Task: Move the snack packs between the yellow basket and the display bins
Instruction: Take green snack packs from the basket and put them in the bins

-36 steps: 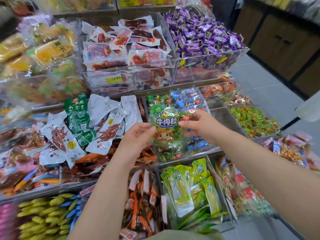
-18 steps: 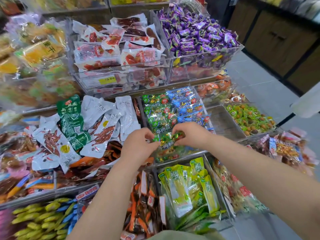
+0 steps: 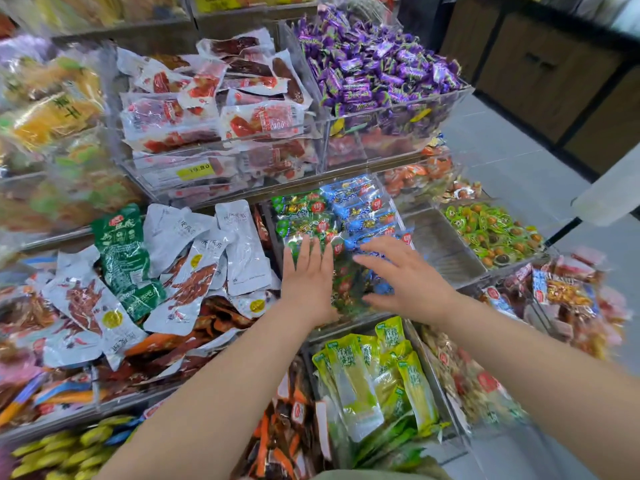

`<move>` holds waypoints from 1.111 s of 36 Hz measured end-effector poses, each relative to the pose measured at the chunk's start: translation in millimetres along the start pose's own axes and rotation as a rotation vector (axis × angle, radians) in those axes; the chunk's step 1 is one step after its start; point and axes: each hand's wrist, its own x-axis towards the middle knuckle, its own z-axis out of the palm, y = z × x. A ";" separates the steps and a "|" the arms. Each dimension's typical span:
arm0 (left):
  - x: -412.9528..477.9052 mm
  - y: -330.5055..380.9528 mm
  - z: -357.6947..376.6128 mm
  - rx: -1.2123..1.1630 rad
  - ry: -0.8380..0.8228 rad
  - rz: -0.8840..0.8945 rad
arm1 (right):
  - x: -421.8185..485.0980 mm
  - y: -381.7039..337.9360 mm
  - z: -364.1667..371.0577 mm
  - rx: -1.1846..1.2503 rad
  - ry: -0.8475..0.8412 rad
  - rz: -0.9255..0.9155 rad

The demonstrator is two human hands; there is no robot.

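A clear display bin on the middle shelf holds green snack packs on its left side and blue snack packs on its right. My left hand lies flat on the green packs at the bin's near end, fingers straight. My right hand hovers over or touches the blue and green packs beside it, fingers spread and straight. Neither hand grips a pack. The yellow basket is out of view.
Left of the bin lie white and green foil pouches. To its right stand a bare metal tray and a bin of small green sweets. Above are red meat packs and purple candies. Yellow-green packs fill the lower bin.
Both hands lowered the green pack they held up into the bin and let go of it. They now lie with straight fingers over the packs.
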 end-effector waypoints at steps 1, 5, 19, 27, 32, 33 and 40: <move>1.7 1.8 -0.2 0.028 -0.028 -0.013 | -6.6 5.9 0.0 -0.040 -0.008 0.040; 7.0 6.4 -4.4 0.076 -0.069 -0.012 | -23.2 28.6 11.2 -0.175 -0.262 0.191; 32.9 -1.1 -9.9 0.143 -0.121 -0.044 | 35.1 61.7 27.6 -0.282 -0.513 0.134; 40.5 -7.2 -3.2 0.150 -0.159 -0.060 | 35.9 68.0 37.9 -0.267 -0.522 0.144; 45.5 -9.4 -6.3 0.167 -0.198 -0.057 | 41.4 73.0 41.6 -0.248 -0.526 0.124; 43.8 -9.6 -7.1 0.159 -0.199 -0.055 | 40.6 73.6 40.9 -0.244 -0.528 0.116; 24.7 -8.5 -13.4 0.128 -0.095 -0.102 | 36.4 76.1 26.0 -0.044 -0.564 0.100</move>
